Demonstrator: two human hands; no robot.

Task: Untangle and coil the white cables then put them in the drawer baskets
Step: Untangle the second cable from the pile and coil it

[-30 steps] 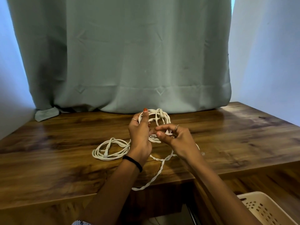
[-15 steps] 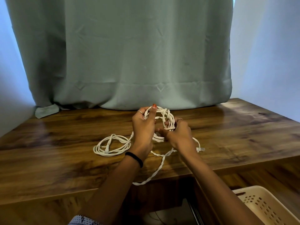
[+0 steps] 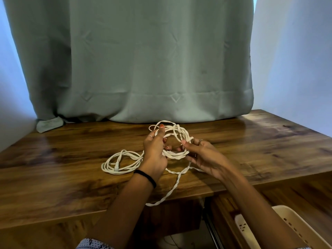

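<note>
Holding up a bunch of white cable loops [image 3: 172, 133], the left hand [image 3: 154, 151] has its fingers curled round them, with the thumb sticking up. The right hand [image 3: 203, 155] is just beside it, and its thumb and fingers pinch the same loops from the other side. Both hands are above the wooden desk [image 3: 53, 177]. A second coil of white cable [image 3: 120, 163] lies flat on the desk, just left of the left hand. One twisted cable tail [image 3: 172, 189] runs under the hands and hangs over the desk's near edge. A cream basket [image 3: 296, 229] (it has little holes) sits below the desk, in the open drawer [image 3: 226, 209]. A green curtain [image 3: 143, 60] hangs behind the desk.
</note>
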